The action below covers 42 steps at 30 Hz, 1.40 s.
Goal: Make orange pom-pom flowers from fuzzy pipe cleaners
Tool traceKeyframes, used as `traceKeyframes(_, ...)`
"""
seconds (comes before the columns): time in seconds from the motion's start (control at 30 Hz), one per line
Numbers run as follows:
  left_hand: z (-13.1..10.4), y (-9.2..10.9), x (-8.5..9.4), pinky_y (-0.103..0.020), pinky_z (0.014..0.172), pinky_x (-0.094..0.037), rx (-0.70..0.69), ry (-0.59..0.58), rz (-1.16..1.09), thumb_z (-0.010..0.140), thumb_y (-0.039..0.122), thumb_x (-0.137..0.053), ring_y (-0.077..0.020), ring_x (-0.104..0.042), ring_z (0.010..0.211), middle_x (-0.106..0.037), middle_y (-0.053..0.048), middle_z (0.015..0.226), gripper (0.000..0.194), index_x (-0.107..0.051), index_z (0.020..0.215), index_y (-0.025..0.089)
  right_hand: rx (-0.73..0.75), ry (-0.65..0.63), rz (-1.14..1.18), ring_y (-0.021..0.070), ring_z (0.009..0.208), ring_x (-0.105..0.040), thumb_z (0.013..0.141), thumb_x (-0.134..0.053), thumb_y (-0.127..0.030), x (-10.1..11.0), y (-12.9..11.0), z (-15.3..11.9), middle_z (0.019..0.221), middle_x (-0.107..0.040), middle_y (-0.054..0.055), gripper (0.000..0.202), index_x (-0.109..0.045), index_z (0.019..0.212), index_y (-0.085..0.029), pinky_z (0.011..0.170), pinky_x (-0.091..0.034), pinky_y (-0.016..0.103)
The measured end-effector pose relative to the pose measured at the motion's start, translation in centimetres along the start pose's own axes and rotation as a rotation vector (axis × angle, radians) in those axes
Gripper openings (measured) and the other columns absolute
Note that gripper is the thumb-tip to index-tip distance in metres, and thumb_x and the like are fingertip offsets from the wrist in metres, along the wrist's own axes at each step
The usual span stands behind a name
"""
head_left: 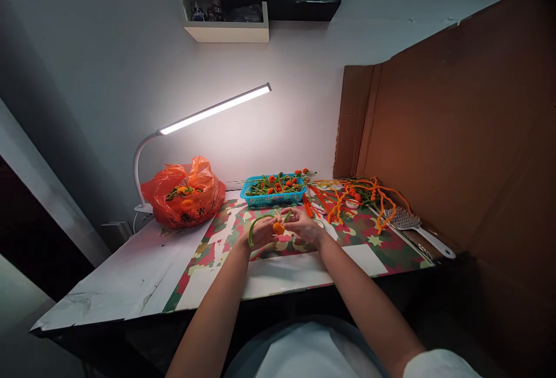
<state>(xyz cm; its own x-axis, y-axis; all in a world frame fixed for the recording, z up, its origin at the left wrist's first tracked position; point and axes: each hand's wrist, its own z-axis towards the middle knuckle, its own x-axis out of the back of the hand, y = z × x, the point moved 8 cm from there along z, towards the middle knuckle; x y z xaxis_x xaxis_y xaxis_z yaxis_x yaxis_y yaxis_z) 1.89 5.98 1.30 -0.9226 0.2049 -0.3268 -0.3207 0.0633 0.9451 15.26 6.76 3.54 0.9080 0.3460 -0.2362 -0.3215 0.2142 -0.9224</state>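
Note:
In front of me, over the near middle of the table, my left hand (262, 233) is closed around a small orange pompom-like flower (278, 228). A fuzzy green stem (256, 221) curves from the fingers back over the left wrist. My right hand (303, 226) meets it from the other side, its fingertips pinched at the flower and a short green piece (286, 216) above it. The exact finger contact is too small to make out. Just beyond the hands stands a blue basket (273, 199) of orange flowers with green stems.
An orange plastic bag (186, 207) with more flowers sits left, beneath a lit lamp (217, 109). Orange fuzzy strips (382, 204) lie tangled at right, near a white hairbrush (428, 236). A cardboard panel (456, 117) walls the right side. Shelves (230, 33) hang above.

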Motion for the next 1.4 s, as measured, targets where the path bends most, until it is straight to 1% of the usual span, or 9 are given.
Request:
traceKeyframes(0.07, 0.6, -0.9, -0.1, -0.022, 0.047, -0.046, 0.09, 0.028, -0.05, 0.077, 0.035, -0.066, -0.0127, -0.059, 0.058, -0.063, -0.006, 0.074, 0.021, -0.063, 0.083, 0.014, 0.003, 0.012, 0.075, 0.0196, 0.068, -0.066, 0.047, -0.083, -0.033, 0.0, 0.2, 0.5, 0.067, -0.068, 0.001, 0.044, -0.057, 0.08, -0.02, 0.065, -0.051, 0.032)
traceKeyframes(0.17, 1.2, -1.8, -0.4, -0.021, 0.052, -0.051, 0.153, 0.086, -0.141, 0.079, 0.042, -0.064, -0.0125, -0.063, 0.062, -0.065, -0.007, 0.081, 0.029, -0.061, 0.084, 0.014, 0.092, 0.155, 0.062, 0.0204, 0.073, -0.067, 0.049, -0.081, -0.036, 1.1, -0.1, 0.8, 0.069, -0.068, 0.001, 0.042, -0.054, 0.077, -0.022, 0.067, -0.052, 0.032)
traceKeyframes(0.3, 1.5, -1.4, -1.4, -0.021, 0.053, -0.05, 0.031, 0.015, -0.105, 0.075, 0.044, -0.067, -0.0116, -0.062, 0.061, -0.065, -0.006, 0.081, 0.032, -0.061, 0.088, 0.015, 0.175, 0.155, -0.133, 0.0197, 0.069, -0.066, 0.053, -0.079, -0.035, 0.8, -0.2, 0.8, 0.074, -0.068, 0.003, 0.034, -0.056, 0.073, -0.021, 0.06, -0.05, 0.03)
traceKeyframes(0.47, 1.4, -0.4, -1.2, -0.02, 0.056, -0.047, -0.158, 0.02, 0.082, 0.065, 0.047, -0.074, -0.0094, -0.057, 0.058, -0.062, -0.002, 0.07, 0.037, -0.067, 0.083, 0.015, 0.291, 0.179, -0.357, 0.0172, 0.067, -0.063, 0.062, -0.072, -0.035, 0.5, -0.6, 0.5, 0.079, -0.068, 0.004, 0.024, -0.059, 0.075, -0.019, 0.054, -0.045, 0.026)
traceKeyframes(0.8, 1.3, -0.5, -1.5, -0.022, 0.056, -0.045, -0.14, -0.013, 0.234, 0.062, 0.047, -0.075, -0.0112, -0.055, 0.057, -0.065, -0.004, 0.068, 0.045, -0.072, 0.091, 0.013, 0.417, 0.26, -0.785, 0.0197, 0.076, -0.054, 0.07, -0.067, -0.023, 0.2, -3.0, -0.9, 0.074, -0.065, 0.002, 0.003, -0.065, 0.073, -0.023, 0.067, -0.041, 0.03)
traceKeyframes(1.0, 1.3, -1.1, -1.7, -0.021, 0.053, -0.042, -0.093, -0.04, 0.153, 0.064, 0.044, -0.074, -0.0109, -0.055, 0.057, -0.063, -0.004, 0.07, 0.039, -0.068, 0.087, 0.013, 0.508, 0.24, -0.87, 0.0222, 0.086, -0.052, 0.07, -0.066, -0.019, -0.6, -3.8, -1.4, 0.087, -0.062, 0.005, 0.009, -0.066, 0.078, -0.022, 0.078, -0.04, 0.034)
traceKeyframes(1.13, 1.4, -0.5, -1.0, -0.018, 0.045, -0.033, -0.129, 0.074, 0.036, 0.065, 0.044, -0.072, -0.0055, -0.042, 0.047, -0.053, 0.003, 0.06, 0.034, -0.06, 0.078, 0.015, 0.579, 0.243, -0.843, 0.024, 0.102, -0.051, 0.074, -0.065, -0.028, -0.7, -4.8, -1.9, 0.107, -0.059, 0.006, 0.027, -0.065, 0.101, -0.024, 0.089, -0.038, 0.036)
traceKeyframes(1.23, 1.3, -0.4, -0.8, -0.017, 0.042, -0.027, -0.121, 0.115, 0.01, 0.066, 0.046, -0.069, -0.0044, -0.036, 0.043, -0.046, 0.006, 0.055, 0.035, -0.053, 0.074, 0.016, 0.547, 0.223, -0.804, 0.0227, 0.104, -0.053, 0.084, -0.053, -0.029, -0.5, -4.6, -1.7, 0.108, -0.063, 0.005, 0.027, -0.064, 0.107, -0.024, 0.091, -0.037, 0.036)
traceKeyframes(1.4, 1.2, -0.4, -0.8, -0.017, 0.041, -0.024, -0.124, 0.105, 0.059, 0.064, 0.049, -0.069, -0.0048, -0.036, 0.043, -0.044, 0.006, 0.055, 0.039, -0.049, 0.074, 0.017, 0.39, 0.133, -0.784, 0.0194, 0.082, -0.06, 0.084, -0.049, -0.025, -0.5, -2.4, -0.5, 0.085, -0.069, 0.003, 0.024, -0.071, 0.095, -0.025, 0.083, -0.04, 0.034)
